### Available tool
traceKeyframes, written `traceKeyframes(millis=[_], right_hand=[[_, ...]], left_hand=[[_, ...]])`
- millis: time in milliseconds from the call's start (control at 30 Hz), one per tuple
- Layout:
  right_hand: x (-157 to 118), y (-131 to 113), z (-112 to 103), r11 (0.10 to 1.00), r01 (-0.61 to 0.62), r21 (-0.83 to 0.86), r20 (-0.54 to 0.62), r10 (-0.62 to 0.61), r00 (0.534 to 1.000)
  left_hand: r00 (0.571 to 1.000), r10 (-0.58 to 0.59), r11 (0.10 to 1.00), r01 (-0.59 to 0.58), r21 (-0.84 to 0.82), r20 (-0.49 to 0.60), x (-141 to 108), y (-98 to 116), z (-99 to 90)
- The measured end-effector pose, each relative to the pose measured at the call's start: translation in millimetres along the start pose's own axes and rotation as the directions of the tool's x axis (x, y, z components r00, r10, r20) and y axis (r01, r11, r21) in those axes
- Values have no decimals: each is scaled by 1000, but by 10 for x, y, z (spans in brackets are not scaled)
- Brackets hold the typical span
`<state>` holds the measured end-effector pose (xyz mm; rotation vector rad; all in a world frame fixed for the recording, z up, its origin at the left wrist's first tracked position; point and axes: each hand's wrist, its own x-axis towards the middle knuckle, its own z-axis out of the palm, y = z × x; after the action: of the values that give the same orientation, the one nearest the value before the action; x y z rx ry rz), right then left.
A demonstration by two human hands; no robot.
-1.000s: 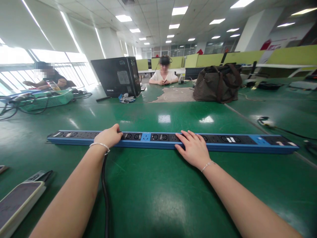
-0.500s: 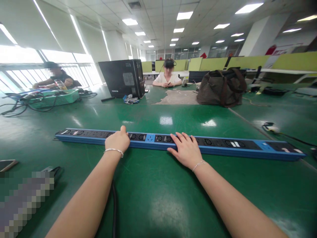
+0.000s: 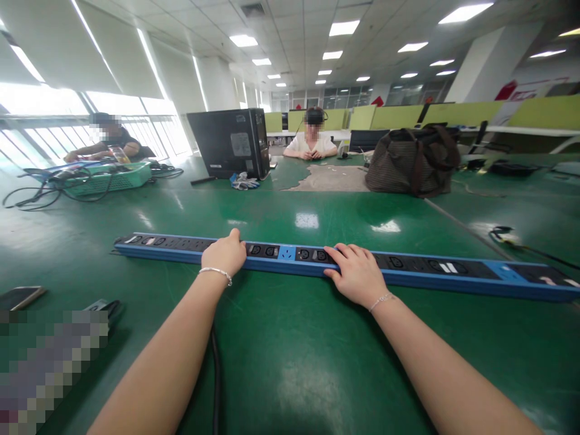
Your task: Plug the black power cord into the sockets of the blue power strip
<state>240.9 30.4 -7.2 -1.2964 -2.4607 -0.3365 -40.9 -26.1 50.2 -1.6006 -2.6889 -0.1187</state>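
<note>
A long blue and black power strip (image 3: 286, 252) lies crosswise on the green table (image 3: 281, 350), its row of sockets facing up. My left hand (image 3: 224, 252) is closed over the strip left of the middle, fingers folded on the far side. To the right of the blue middle socket, my right hand (image 3: 360, 272) grips the strip, with fingers bent over the top and the thumb at the near side. A black cable (image 3: 216, 380) runs down beside my left forearm; where it leads is hidden.
A green basket (image 3: 113, 179) with cables, a black computer case (image 3: 229, 145), gloves (image 3: 244, 181) and a brown bag (image 3: 412, 163) stand farther back. A phone (image 3: 20, 297) lies at left. Two people (image 3: 312, 145) sit beyond the table.
The power strip and both hands sit farther right in view; the whole scene also shifted slightly right. My right hand's fingers, spread before, are now drawn together and bent over the strip.
</note>
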Motion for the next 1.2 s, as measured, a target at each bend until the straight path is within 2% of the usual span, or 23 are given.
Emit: traceKeyframes(millis=[200, 667, 900, 1000, 1067, 1100, 1133, 1167, 1200], right_hand=[[-5, 28, 0, 1000, 8, 25, -22, -7, 1000], [-5, 35, 33, 1000, 15, 21, -24, -14, 1000], [-8, 30, 29, 1000, 14, 16, -33, -14, 999], [-9, 28, 31, 1000, 8, 18, -34, -7, 999], [-11, 25, 33, 1000, 0, 21, -36, 1, 999], [-11, 23, 33, 1000, -3, 21, -36, 3, 999], [-12, 21, 32, 1000, -3, 20, -36, 4, 999], [-12, 20, 31, 1000, -3, 19, -34, 3, 999], [-13, 19, 30, 1000, -1, 16, -32, 2, 999]], left_hand=[[1000, 10, 998, -9, -67, 2, 78, -107, 14], [999, -3, 999, 1, -36, -46, 66, -93, 10], [998, -14, 1000, 12, -26, -65, 95, -80, 70], [995, -33, 998, 27, -60, -97, 47, -70, -68], [967, -91, 987, 56, -149, -239, -54, -91, -299], [919, -135, 973, 52, -225, -370, -122, -115, -442], [854, -168, 957, 22, -289, -493, -192, -152, -585], [796, -208, 940, 2, -341, -568, -256, -203, -716], [787, -241, 924, 8, -382, -568, -306, -267, -823]])
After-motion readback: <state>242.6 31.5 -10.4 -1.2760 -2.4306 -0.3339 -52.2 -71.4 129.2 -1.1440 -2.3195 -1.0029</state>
